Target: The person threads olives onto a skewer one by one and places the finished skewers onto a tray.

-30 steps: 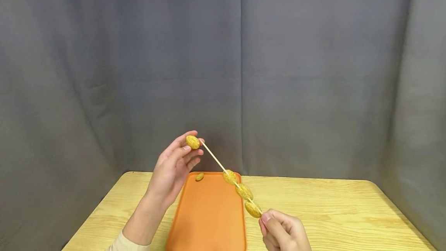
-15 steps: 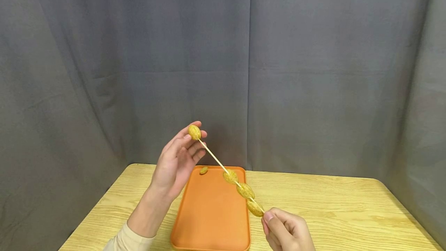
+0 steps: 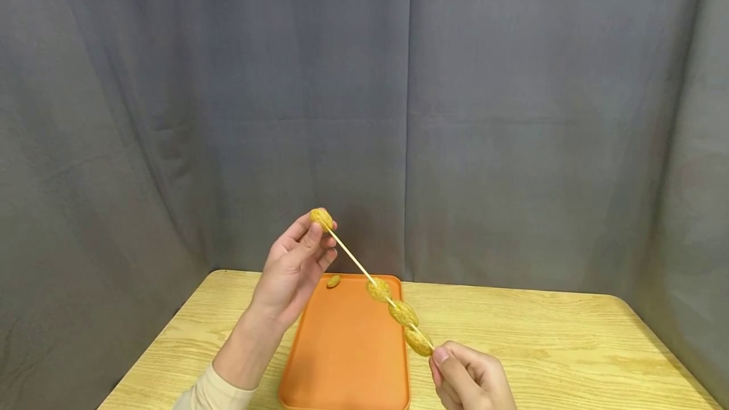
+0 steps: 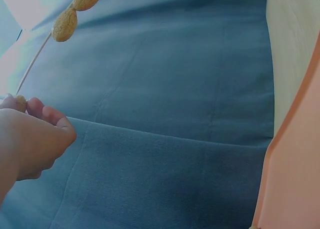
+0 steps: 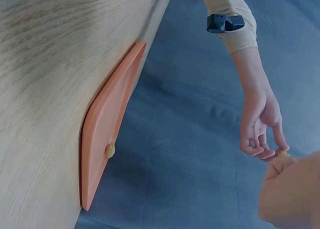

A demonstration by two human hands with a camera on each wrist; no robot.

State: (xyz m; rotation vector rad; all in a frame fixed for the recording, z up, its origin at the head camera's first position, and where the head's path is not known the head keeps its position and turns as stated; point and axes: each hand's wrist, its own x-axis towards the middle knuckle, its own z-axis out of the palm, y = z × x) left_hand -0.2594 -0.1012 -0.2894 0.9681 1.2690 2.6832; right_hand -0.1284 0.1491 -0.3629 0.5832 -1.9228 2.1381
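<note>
Up it went across the head view, a thin pale stick [image 3: 350, 255] slanting from half past four at its low end to half past ten at its tip, held between two hands! The left hand [image 3: 287, 267], up at half past ten, had thumb and fingertips closed round a yellow oval piece [image 3: 321, 219], its other fingers loosely bent. The tip met that piece; how deep it had gone could not be told. Down at half past four, the right hand [image 3: 469, 377] pinched the stick's bottom end, thumb on top, fingers tucked in. Three threaded pieces [image 3: 404, 314] sat strung just above that grip, and a loose piece [image 3: 333, 281] lay at eleven o'clock on the orange tray [image 3: 347, 347].

And the feel of it? Light, by the look, all of it: the stick seemed stiff but slender, likely to bow or snap if shoved crooked. The ovals looked firm and rounded, perhaps apt to roll under the fingers. The safest hold on the oval was surely round its flanks, skin clear of the point; on the stick, low down, the push straight along its length.
</note>
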